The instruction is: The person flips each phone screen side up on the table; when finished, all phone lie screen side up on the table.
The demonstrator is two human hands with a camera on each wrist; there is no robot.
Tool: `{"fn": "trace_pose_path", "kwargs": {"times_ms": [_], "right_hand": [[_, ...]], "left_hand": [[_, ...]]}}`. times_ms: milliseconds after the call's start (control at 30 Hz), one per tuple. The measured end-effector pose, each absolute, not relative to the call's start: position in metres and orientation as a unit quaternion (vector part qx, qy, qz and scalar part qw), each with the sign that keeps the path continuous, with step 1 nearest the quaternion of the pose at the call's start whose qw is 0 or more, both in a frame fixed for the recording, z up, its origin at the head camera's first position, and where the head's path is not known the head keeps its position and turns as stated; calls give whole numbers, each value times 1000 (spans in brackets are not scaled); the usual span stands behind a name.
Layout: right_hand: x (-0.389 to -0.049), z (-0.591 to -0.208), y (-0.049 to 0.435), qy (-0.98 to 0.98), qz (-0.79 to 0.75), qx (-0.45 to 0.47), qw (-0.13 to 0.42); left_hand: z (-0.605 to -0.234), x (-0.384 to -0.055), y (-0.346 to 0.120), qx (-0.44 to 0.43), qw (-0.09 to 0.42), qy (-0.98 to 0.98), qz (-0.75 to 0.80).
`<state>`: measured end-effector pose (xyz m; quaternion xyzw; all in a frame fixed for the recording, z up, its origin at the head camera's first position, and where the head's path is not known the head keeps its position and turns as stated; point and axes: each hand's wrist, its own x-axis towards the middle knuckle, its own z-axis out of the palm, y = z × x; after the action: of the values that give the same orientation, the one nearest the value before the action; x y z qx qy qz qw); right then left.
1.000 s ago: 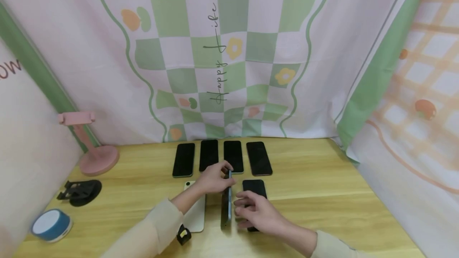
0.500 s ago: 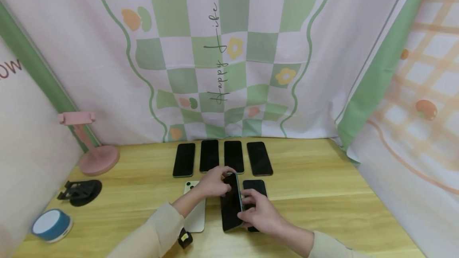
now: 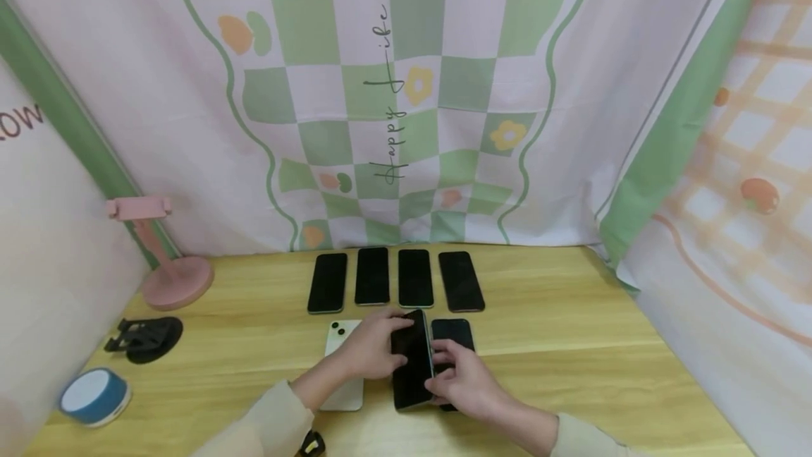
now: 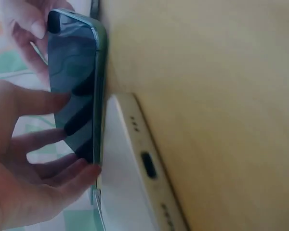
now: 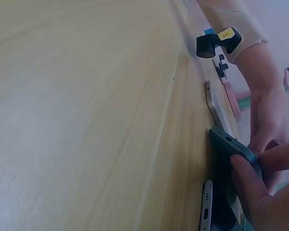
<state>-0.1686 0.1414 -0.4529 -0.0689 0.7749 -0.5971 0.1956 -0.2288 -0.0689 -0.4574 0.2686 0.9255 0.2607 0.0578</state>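
Observation:
Near the middle of the table, a dark-screened smartphone (image 3: 411, 372) is tilted with its right side raised. My right hand (image 3: 466, 381) pinches that raised edge between thumb and fingers; the thumb (image 5: 248, 180) lies along the phone's end in the right wrist view. My left hand (image 3: 368, 350) is at the phone's left side, with thumb and fingers reaching over the screen. In the left wrist view its loosely spread fingers (image 4: 43, 139) are at the glossy screen. Under my left forearm lies a pale phone (image 3: 345, 397), back up. Another black phone (image 3: 453, 331) is partly hidden behind my right hand.
Several dark phones (image 3: 415, 278) lie in a row at the back of the table, before a checkered curtain (image 3: 361, 90). On the left stand a pink phone stand (image 3: 174, 281), a black folding stand (image 3: 152, 339) and a blue-and-white round device (image 3: 95, 397).
The smartphone has turned from standing on edge to lying tilted, screen up. My right hand has come onto its right edge. My left hand has shifted from its top edge down toward its left side.

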Motion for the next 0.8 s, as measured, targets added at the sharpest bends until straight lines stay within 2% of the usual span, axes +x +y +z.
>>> {"fn": "trace_pose_path", "kwargs": {"times_ms": [133,300,433,567,800], "right_hand": [[-167,-452,140,788,-581,-75,191],[-164,-450,138,849,-488,-129,157],[-163,-448,132,890,-395,-190,127],[-163,-446,128,915,-328,-213,100],[-167,-444,122,927,-287,-217,107]], "left_hand": [[-457,-223,-76,291,93,926,222],[-456,-220,-84,318,125,920,195],[-456,-220,-86,320,127,921,179],[-458,-219,-86,314,123,927,163],[-460,-219,-87,303,122,932,158]]}}
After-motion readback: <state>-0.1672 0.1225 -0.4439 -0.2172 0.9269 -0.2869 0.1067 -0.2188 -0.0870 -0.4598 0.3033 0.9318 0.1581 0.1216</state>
